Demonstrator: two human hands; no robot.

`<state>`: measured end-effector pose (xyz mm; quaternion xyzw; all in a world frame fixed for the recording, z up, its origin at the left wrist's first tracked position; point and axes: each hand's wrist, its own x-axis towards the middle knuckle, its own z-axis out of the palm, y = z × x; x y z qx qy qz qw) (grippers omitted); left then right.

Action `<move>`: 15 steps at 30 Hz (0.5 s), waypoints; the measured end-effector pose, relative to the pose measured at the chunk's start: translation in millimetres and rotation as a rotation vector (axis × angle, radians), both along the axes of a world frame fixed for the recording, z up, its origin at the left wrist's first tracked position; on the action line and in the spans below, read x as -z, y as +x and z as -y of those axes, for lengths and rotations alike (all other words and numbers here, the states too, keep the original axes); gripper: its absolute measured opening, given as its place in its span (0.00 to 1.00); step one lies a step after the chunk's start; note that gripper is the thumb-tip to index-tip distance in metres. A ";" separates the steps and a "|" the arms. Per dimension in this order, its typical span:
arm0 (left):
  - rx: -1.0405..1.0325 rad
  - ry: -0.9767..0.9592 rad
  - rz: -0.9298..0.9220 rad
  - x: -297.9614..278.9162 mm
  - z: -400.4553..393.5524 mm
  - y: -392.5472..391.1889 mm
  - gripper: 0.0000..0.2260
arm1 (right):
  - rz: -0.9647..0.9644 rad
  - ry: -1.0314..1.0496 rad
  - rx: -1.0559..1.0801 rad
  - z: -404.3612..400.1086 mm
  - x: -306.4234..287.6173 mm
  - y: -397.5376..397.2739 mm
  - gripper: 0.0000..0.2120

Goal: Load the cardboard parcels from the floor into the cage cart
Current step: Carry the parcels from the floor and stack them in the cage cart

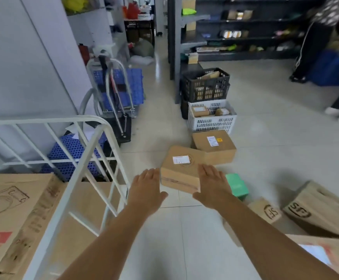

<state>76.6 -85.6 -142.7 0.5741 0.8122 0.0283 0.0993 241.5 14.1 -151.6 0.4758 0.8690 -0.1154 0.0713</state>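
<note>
Fingers of both hands are straight and held close together, palms facing inward, gripping nothing. Left hand hangs just off the left side of the nearest cardboard parcel; right hand overlaps that parcel's right edge, contact not determinable from this view. Parcel lies on the tiled floor, bearing a white label, its far corner resting against or on a second labelled parcel behind it. Green box sits just right of the right hand. Further printed cartons lie at the floor's lower right. Cage cart, white railed, stands to the left and already holds a large carton.

Assessment: step in hand is the two-sided grasp of the nearest parcel. Recommended: press palms flat on opposite side faces, low enough to get fingertips under the base; lift clear of the parcel behind before swinging left; clear the cart's top rail and set down beside the large carton.
</note>
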 end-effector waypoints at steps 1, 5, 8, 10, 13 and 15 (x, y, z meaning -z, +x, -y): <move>0.038 -0.007 -0.005 2.6 0.7 21.5 0.34 | 0.004 -0.008 0.025 6.5 1.8 24.1 0.43; 0.165 -0.032 -0.024 14.0 8.4 101.9 0.35 | 0.011 -0.040 0.149 37.0 12.8 112.8 0.44; 0.275 -0.031 -0.048 15.8 19.1 154.3 0.34 | 0.009 -0.080 0.250 64.7 18.0 172.4 0.44; 0.359 -0.028 -0.056 16.6 27.1 184.5 0.34 | 0.014 -0.074 0.317 85.0 20.7 207.7 0.44; 0.485 -0.052 -0.047 20.5 39.2 223.7 0.34 | -0.002 -0.070 0.447 121.0 26.0 251.6 0.44; 0.566 -0.079 -0.045 24.4 50.8 247.6 0.34 | -0.018 -0.089 0.549 151.1 30.3 276.1 0.44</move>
